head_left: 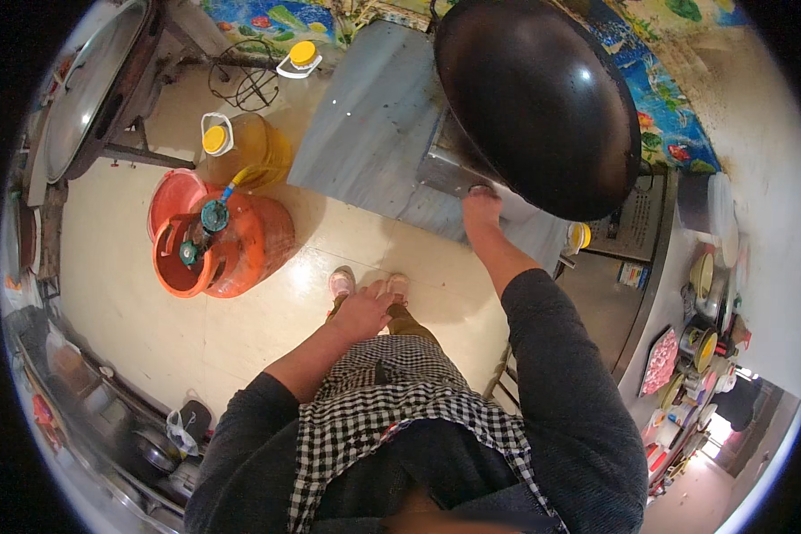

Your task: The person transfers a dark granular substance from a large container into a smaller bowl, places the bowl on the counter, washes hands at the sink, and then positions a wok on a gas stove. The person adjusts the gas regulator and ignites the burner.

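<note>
My right hand reaches out to the front of a boxy metal stove. Its fingers are closed around a small dark knob there, mostly hidden by the hand. Above the stove a large black wok is tilted, its dark, shiny rounded surface toward me. My left hand hangs in front of the checked apron, fingers loosely stretched and holding nothing. The stove is on a grey marbled table.
An orange gas cylinder with a regulator stands on the floor at left, beside a pink bucket and a yellow oil jug. At far left leans a large glass lid. A meat tray lies on the right counter.
</note>
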A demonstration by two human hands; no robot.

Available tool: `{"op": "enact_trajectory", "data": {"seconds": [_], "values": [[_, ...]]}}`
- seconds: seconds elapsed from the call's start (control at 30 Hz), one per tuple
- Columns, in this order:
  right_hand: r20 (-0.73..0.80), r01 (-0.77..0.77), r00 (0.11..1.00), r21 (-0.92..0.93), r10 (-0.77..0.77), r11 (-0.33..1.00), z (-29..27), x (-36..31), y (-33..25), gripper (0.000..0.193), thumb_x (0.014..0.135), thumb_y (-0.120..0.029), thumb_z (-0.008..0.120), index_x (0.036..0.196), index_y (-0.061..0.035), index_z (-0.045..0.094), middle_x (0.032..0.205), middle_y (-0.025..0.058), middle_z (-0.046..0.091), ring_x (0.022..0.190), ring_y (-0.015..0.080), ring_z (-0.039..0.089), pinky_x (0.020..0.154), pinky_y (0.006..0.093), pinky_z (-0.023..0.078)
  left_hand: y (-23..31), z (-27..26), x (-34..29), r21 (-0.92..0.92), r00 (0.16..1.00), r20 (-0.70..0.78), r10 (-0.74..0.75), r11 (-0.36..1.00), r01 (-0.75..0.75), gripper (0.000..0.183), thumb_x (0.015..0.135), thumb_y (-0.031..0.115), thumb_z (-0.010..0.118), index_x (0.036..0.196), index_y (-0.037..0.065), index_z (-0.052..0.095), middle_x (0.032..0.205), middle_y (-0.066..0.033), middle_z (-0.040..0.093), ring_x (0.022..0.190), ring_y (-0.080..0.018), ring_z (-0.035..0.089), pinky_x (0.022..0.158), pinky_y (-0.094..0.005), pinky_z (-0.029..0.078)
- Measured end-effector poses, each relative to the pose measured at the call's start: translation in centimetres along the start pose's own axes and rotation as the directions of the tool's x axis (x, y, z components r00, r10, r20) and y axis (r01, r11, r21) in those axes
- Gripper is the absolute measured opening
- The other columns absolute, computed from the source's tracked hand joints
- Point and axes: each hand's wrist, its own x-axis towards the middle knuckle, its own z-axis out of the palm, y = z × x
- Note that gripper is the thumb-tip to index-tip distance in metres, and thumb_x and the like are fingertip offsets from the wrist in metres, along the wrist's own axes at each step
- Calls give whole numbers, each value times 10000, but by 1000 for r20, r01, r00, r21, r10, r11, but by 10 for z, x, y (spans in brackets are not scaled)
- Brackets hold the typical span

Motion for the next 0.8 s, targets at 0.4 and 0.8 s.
{"op": "enact_trajectory", "data": {"seconds": [0.4, 0.8], "values": [[-42, -30, 998, 331, 46, 943, -10, -21, 20, 277, 859, -200, 427, 895, 13, 601, 875, 163, 631, 795, 316, 621, 715, 418, 493, 0, 13, -4, -8, 999, 35, -19, 1000, 19, 433, 761, 207, 618, 1150, 62, 493, 1237, -216, 420, 1026, -376, 521, 839, -450, 451], [140, -39, 990, 144, 19, 989, -30, -3, 9, 209, 830, -155, 476, 877, -37, 642, 916, 150, 650, 883, 260, 637, 679, 373, 522, -21, 15, -19, 42, 997, -79, -18, 999, 21, 431, 713, 204, 639, 1102, 62, 519, 1151, -206, 476, 963, -377, 543, 794, -428, 481]]}}
